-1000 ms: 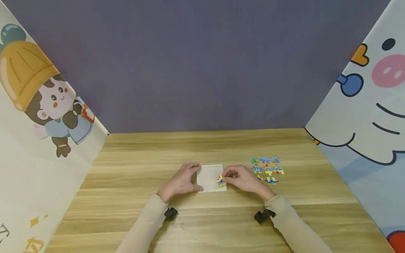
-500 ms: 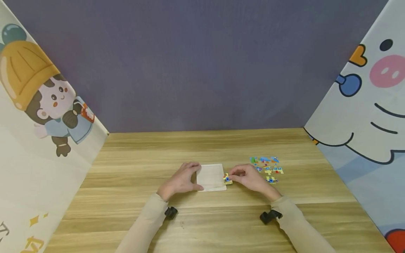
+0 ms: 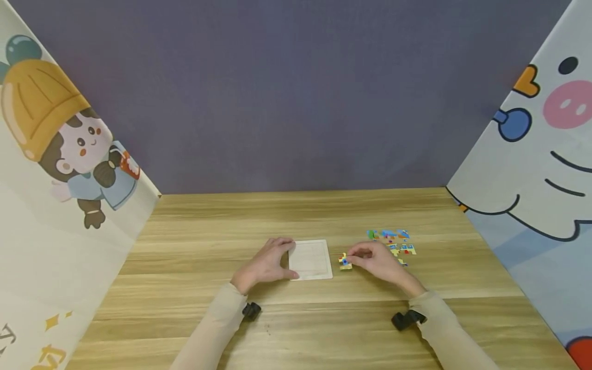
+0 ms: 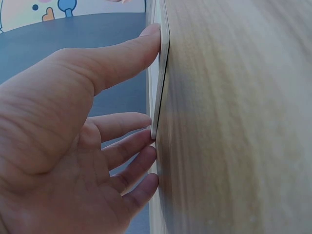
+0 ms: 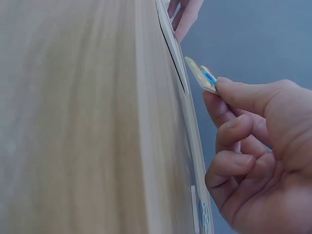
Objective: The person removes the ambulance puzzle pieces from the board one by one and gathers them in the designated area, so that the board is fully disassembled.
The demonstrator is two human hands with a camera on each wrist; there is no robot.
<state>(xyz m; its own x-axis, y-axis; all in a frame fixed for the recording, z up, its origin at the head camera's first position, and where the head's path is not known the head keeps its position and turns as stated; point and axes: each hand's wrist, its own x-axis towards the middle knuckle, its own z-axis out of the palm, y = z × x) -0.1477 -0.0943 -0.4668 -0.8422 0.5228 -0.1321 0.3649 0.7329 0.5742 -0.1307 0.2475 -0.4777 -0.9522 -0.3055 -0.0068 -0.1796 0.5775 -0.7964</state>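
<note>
A square, pale wooden puzzle board (image 3: 310, 260) with a raised rim lies on the table. My left hand (image 3: 266, 262) rests at its left side, thumb on the near corner and fingertips by the far corner. In the left wrist view the thumb (image 4: 131, 56) lies on the board's edge (image 4: 163, 68), fingers fairly straight. My right hand (image 3: 376, 263) pinches a small yellow jigsaw piece (image 3: 345, 261) with a blue round mark, right of the board. In the right wrist view that piece (image 5: 201, 75) is tilted and held off the table between thumb and forefinger.
Several colourful jigsaw pieces (image 3: 390, 235) lie in rows right of the board, partly hidden by my right hand. A dark panel (image 3: 296, 97) stands behind the wooden table (image 3: 222, 221). Printed cartoon panels (image 3: 550, 154) flank both sides.
My right hand has carried the jigsaw piece from over the board's right edge out to the right, clear of the board. My left hand stays in place.
</note>
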